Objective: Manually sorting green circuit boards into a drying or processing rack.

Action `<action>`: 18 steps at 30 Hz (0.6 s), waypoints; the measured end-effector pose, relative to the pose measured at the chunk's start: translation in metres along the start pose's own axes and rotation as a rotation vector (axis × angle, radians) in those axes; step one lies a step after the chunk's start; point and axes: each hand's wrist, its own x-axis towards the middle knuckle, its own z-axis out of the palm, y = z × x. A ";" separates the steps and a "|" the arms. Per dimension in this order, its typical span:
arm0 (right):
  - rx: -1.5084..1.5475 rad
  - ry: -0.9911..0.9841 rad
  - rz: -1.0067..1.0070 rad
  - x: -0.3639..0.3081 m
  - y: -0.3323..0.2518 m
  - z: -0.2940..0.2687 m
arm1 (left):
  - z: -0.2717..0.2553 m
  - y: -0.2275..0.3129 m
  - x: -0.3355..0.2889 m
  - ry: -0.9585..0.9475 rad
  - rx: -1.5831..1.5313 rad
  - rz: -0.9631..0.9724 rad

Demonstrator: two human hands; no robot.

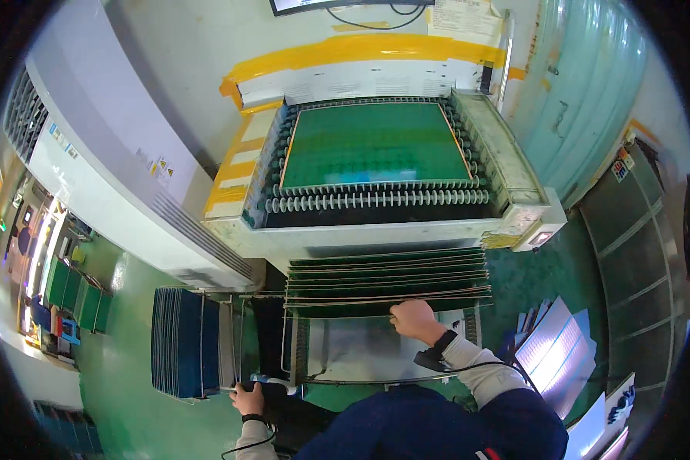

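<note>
My right hand (415, 320) is closed, with thumb and fingers at the edge of the nearest green panel (337, 308). That panel stands with several others in a wire rack (287, 345) in front of the machine. Lower left, my left hand (248, 400) is curled at the near corner of a second rack (202, 345), which holds a tight row of dark blue panels (178, 341). What the left fingers grip, if anything, is hidden. A large green panel (376, 142) lies flat on the rollers (376, 201) of the machine.
White machine walls (506, 169) surround the rollers. A tall white cabinet (130, 153) stands left. Shiny flat sheets (556, 356) lean at lower right, near a grey metal cabinet (632, 230). More green panels (77, 295) stand far left. A cable (487, 366) runs from my right wrist.
</note>
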 end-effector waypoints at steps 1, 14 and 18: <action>-0.003 -0.005 0.007 0.000 0.000 0.000 | -0.002 0.002 0.000 -0.012 0.013 -0.009; -0.004 0.032 0.022 -0.001 -0.002 0.003 | 0.003 0.002 0.000 0.042 0.036 0.005; -0.004 -0.007 0.036 -0.001 -0.007 -0.003 | 0.011 -0.011 0.005 0.058 0.043 0.017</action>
